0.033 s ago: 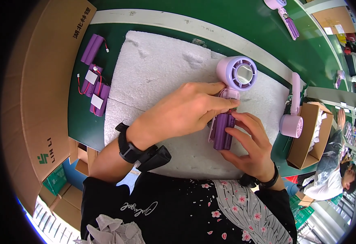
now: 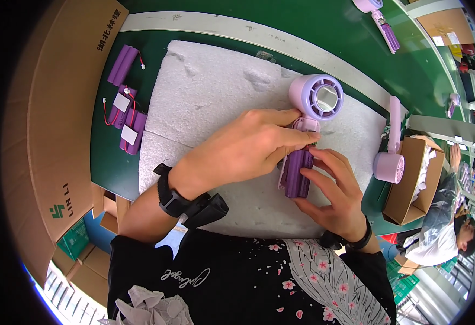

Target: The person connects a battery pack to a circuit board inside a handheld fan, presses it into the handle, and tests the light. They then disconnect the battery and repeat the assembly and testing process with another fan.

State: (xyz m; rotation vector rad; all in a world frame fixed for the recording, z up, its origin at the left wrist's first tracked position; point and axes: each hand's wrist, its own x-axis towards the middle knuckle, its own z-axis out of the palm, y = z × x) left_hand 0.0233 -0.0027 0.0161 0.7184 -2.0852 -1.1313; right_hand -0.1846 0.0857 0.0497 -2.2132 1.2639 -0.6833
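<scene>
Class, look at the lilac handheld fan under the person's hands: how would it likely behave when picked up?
The lilac handheld fan looks like hard plastic, so it should stay stiff. Its round head is wider than its handle, so it may twist sideways. The purple battery pack lies exposed along the handle, so it might slip out if tilted.

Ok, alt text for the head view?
A person's left grip holds a lilac plastic handheld fan; the right grip holds a purple twin-cylinder battery pack at the fan's open handle, above white foam. Three similar packs lie left.
</scene>
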